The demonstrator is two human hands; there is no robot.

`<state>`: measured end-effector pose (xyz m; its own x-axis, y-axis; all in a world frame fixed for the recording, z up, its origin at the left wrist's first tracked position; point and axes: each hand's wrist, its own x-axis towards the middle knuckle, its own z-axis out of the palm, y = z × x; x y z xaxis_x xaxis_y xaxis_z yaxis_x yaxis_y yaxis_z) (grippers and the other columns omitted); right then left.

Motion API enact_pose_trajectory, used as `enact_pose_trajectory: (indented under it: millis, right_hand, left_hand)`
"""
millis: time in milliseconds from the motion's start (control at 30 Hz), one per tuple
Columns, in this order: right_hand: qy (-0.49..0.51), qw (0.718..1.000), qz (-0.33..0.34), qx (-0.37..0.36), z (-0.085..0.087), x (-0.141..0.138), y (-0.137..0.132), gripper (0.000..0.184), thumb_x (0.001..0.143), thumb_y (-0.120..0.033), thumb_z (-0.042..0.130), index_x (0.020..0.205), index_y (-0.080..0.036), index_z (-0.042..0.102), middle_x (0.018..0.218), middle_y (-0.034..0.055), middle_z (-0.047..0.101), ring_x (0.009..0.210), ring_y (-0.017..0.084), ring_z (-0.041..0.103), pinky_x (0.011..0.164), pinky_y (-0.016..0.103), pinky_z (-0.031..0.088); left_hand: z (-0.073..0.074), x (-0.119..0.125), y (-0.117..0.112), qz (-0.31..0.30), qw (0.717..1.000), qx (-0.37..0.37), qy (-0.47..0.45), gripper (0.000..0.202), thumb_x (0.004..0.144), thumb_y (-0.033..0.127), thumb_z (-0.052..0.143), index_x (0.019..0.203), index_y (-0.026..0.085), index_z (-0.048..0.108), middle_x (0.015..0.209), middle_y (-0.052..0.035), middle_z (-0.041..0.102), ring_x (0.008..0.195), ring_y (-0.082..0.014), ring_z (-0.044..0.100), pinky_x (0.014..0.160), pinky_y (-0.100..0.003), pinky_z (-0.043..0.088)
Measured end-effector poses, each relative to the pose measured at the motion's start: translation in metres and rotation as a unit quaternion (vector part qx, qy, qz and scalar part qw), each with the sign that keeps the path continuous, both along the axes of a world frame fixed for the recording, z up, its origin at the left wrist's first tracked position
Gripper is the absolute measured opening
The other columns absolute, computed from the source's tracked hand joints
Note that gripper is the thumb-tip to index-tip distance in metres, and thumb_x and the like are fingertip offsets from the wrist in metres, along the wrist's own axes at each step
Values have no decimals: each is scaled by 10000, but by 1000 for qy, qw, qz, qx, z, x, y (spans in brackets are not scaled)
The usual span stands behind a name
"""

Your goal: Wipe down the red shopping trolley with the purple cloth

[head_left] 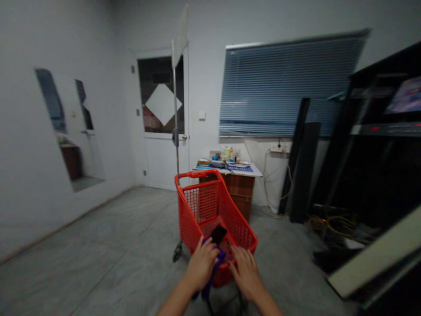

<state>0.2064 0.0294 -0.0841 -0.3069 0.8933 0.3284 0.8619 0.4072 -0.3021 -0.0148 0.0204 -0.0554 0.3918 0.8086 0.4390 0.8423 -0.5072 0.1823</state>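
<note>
Red cart (210, 206); left hand (201, 264), fingers closed on purple cloth (221, 256); right hand (246, 275), fingers spread

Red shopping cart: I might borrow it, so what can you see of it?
The red shopping cart stands on the floor, a plastic-looking mesh basket on a dark caster. A thin pole with a white flag rises at its far corner. The left hand rests on purple fabric at the near rim, beside a black object; the right hand touches the rim.
</note>
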Motion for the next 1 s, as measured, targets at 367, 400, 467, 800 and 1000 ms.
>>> enact_pose_trajectory:
  millis: [367,400,467,800,1000]
  right_hand:
    - [-15,999,22,-26,5,-19,-20,564,965,-514,394,1422,-199,493,1429,77,536,1338,260,460,1176,466,279]
    - [-15,999,31,-26,6,-17,-18,560,969,-506,389,1429,-201,484,1443,69,521,1350,251,446,1181,457,273]
    - [-14,999,35,-22,8,-9,-11,556,975,-491,378,1437,-197,471,1472,65,489,1377,241,411,1187,450,262]
    - [-9,998,62,28,7,9,5,490,940,-470,479,1333,-191,567,1348,103,594,1268,264,507,1123,440,335]
    - [-7,998,30,58,-1,-35,-1,556,935,-536,469,1314,-143,571,1295,145,618,1214,299,534,1096,474,347]
  left_hand:
    - [29,-42,16,79,996,-36,-20,304,968,203,424,1188,275,621,1324,-23,632,1413,-227,378,1201,-591,118]
    - [26,-40,10,75,996,-38,-20,297,967,203,429,1176,274,627,1312,-22,640,1408,-227,388,1203,-589,119]
    - [17,-30,-7,66,997,-34,-24,282,963,198,439,1146,275,639,1287,-18,654,1399,-224,402,1207,-580,132]
    - [-10,-31,-20,71,996,5,-47,344,961,150,393,1189,273,620,1369,-32,601,1430,-227,351,1184,-605,231]
    - [-20,-33,-18,147,988,21,-50,295,955,186,439,1152,240,652,1289,-42,655,1391,-271,412,1183,-617,216]
